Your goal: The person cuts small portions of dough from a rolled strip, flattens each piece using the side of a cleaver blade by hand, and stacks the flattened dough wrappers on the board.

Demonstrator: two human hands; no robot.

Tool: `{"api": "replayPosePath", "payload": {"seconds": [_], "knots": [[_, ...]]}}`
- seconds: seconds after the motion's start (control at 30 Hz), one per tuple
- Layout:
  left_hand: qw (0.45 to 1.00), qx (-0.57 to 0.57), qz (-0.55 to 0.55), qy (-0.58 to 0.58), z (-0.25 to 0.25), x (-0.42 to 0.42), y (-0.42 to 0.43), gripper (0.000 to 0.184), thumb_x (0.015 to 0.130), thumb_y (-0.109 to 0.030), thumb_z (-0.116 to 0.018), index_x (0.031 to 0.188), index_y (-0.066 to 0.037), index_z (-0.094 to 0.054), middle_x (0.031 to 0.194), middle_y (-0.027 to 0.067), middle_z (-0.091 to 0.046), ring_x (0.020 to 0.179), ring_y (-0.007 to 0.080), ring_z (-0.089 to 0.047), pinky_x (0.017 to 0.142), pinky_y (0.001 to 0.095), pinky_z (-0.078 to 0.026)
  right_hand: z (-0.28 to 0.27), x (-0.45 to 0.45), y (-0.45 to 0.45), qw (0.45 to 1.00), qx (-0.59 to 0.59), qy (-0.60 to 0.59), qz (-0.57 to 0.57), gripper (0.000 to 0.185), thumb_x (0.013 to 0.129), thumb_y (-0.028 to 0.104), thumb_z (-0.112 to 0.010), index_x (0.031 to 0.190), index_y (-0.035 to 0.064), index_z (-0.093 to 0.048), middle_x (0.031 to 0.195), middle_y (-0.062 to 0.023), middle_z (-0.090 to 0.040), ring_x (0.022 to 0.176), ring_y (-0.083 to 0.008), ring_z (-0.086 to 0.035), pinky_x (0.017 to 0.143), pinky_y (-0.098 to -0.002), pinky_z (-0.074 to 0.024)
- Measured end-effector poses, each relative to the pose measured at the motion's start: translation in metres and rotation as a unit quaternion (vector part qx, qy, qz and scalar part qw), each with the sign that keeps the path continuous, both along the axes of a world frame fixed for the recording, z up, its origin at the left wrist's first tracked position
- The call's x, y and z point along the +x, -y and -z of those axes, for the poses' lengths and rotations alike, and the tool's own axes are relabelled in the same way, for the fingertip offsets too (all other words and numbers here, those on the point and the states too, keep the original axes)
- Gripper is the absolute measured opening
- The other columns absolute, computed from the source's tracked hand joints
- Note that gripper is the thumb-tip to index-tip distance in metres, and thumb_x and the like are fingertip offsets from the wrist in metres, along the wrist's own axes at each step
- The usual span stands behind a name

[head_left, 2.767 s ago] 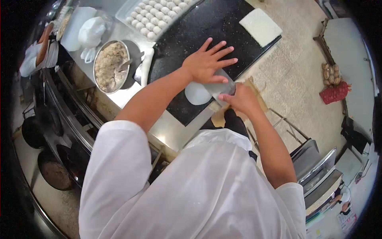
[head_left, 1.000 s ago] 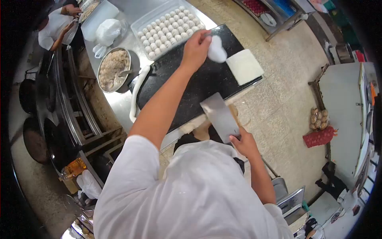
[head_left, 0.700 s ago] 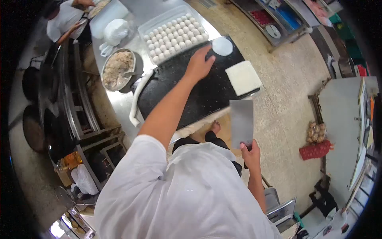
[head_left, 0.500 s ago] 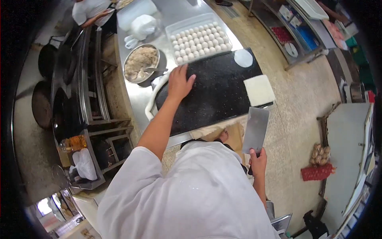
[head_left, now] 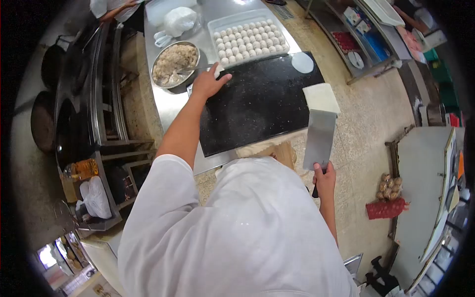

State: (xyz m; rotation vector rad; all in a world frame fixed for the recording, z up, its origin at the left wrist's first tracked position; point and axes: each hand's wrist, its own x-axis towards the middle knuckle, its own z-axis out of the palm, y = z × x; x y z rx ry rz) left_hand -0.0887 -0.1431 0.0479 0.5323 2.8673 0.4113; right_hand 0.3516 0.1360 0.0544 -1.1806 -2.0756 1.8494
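Observation:
My left hand (head_left: 209, 85) is at the far left corner of the black board (head_left: 257, 106). Its fingers are closed on a piece of white dough (head_left: 219, 71), most of which the hand hides. Beside it, a metal bowl (head_left: 196, 54) holds a pale, lumpy mixture with a metal utensil stuck in it. Low on the right, my right hand (head_left: 325, 181) grips a cleaver (head_left: 320, 136) by its dark handle, the broad blade pointing away from me. A folded white cloth (head_left: 321, 98) lies at the board's right edge, just beyond the blade tip.
Behind the board stands a clear plastic tray (head_left: 213, 25) with rows of round white dough balls. A flat white disc (head_left: 302, 63) lies at the board's far right corner. A tied white plastic bag (head_left: 179, 22) is on the steel table. Another person (head_left: 116, 9) stands at the far left.
The long dough rope along the board's left edge is gone from there. My left hand has moved left and closed. The cleaver has come up slightly, its tip now near the cloth.

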Motion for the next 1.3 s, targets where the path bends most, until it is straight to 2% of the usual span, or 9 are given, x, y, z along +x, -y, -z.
{"api": "replayPosePath", "payload": {"seconds": [0.17, 0.3, 0.4, 0.63, 0.77, 0.93, 1.1, 1.27, 1.3], "knots": [[0.999, 0.011, 0.004, -0.053, 0.021, -0.005, 0.004, 0.101, 0.085, -0.084, -0.051, 0.154, -0.010, -0.043, 0.124, 0.0293, -0.067, 0.117, 0.0451, -0.063, 0.100, 0.0515, -0.048, 0.002, 0.006, 0.006, 0.993, -0.087, -0.015, 0.074, 0.018, 0.100, 0.024, -0.065, 0.099, 0.0073, -0.058, 0.065, -0.0004, -0.054, 0.047, -0.0095, -0.049, 0.044, -0.0263, -0.0396], [0.999, 0.006, 0.004, -0.048, 0.005, 0.016, 0.007, 0.097, 0.087, -0.077, -0.056, 0.153, -0.008, -0.044, 0.121, 0.0305, -0.067, 0.116, 0.0459, -0.063, 0.099, 0.0521, -0.048, 0.006, 0.005, 0.011, 0.911, -0.349, -0.155, 0.153, 0.034, 0.106, 0.042, -0.051, 0.090, 0.0117, -0.048, 0.062, -0.0029, -0.051, 0.044, -0.0172, -0.049, 0.041, -0.0319, -0.0432], [0.999, -0.003, 0.004, -0.043, 0.001, 0.030, 0.010, 0.095, 0.088, -0.076, -0.056, 0.153, -0.008, -0.044, 0.121, 0.0320, -0.066, 0.116, 0.0463, -0.063, 0.099, 0.0521, -0.048, 0.009, 0.005, 0.010, 0.809, -0.484, -0.321, 0.088, 0.042, 0.108, 0.049, -0.042, 0.092, 0.0111, -0.051, 0.060, -0.0069, -0.049, 0.045, -0.0204, -0.052, 0.043, -0.0357, -0.0496], [0.998, 0.044, 0.025, -0.030, 0.011, 0.029, 0.021, 0.095, 0.089, -0.076, -0.054, 0.155, -0.010, -0.041, 0.122, 0.0334, -0.065, 0.116, 0.0483, -0.062, 0.100, 0.0515, -0.047, 0.014, 0.010, 0.011, 0.722, -0.606, -0.331, 0.053, 0.044, 0.105, 0.050, -0.043, 0.091, 0.0083, -0.050, 0.060, -0.0066, -0.051, 0.042, -0.0193, -0.051, 0.043, -0.0380, -0.0506], [0.999, 0.036, 0.030, -0.028, 0.019, 0.020, 0.024, 0.091, 0.090, -0.073, -0.056, 0.157, -0.015, -0.040, 0.125, 0.0314, -0.065, 0.117, 0.0489, -0.062, 0.100, 0.0512, -0.047, 0.000, -0.006, 0.016, 0.598, -0.689, -0.402, -0.074, 0.053, 0.103, 0.058, -0.043, 0.099, 0.0047, -0.049, 0.063, -0.0076, -0.052, 0.045, -0.0198, -0.054, 0.051, -0.0414, -0.0540], [0.988, 0.128, 0.033, -0.083, 0.037, 0.022, 0.036, 0.079, 0.092, -0.059, -0.063, 0.155, -0.015, -0.043, 0.143, 0.0260, -0.055, 0.135, 0.0418, -0.050, 0.113, 0.0522, -0.037, 0.000, -0.013, 0.015, 0.608, -0.680, -0.399, -0.092, 0.055, 0.103, 0.058, -0.042, 0.099, 0.0034, -0.049, 0.064, -0.0075, -0.051, 0.045, -0.0198, -0.055, 0.051, -0.0413, -0.0541], [0.992, 0.041, -0.061, -0.104, 0.031, 0.048, 0.053, 0.069, 0.095, -0.047, -0.064, 0.152, -0.013, -0.045, 0.148, 0.0207, -0.050, 0.144, 0.0376, -0.041, 0.114, 0.0622, -0.031, -0.002, -0.004, 0.012, 0.624, -0.688, -0.355, -0.107, 0.053, 0.103, 0.056, -0.043, 0.098, 0.0036, -0.050, 0.061, -0.0070, -0.050, 0.043, -0.0199, -0.054, 0.046, -0.0394, -0.0520], [0.983, 0.085, -0.016, -0.160, 0.021, 0.077, 0.078, 0.046, 0.099, -0.027, -0.060, 0.139, -0.006, -0.058, 0.133, 0.0222, -0.061, 0.129, 0.0372, -0.055, 0.106, 0.0486, -0.043, -0.015, -0.011, 0.012, 0.632, -0.675, -0.347, -0.157, 0.046, 0.103, 0.053, -0.044, 0.095, 0.0091, -0.052, 0.056, -0.0047, -0.047, 0.037, -0.0169, -0.047, 0.035, -0.0331, -0.0436], [0.987, 0.105, -0.032, -0.119, 0.014, 0.088, 0.075, 0.038, 0.100, -0.020, -0.058, 0.134, -0.005, -0.062, 0.125, 0.0226, -0.065, 0.121, 0.0376, -0.060, 0.102, 0.0447, -0.047, -0.014, -0.013, 0.011, 0.725, -0.602, -0.318, -0.105, 0.042, 0.103, 0.050, -0.047, 0.096, 0.0100, -0.052, 0.058, -0.0043, -0.048, 0.040, -0.0167, -0.049, 0.037, -0.0327, -0.0444]]}}
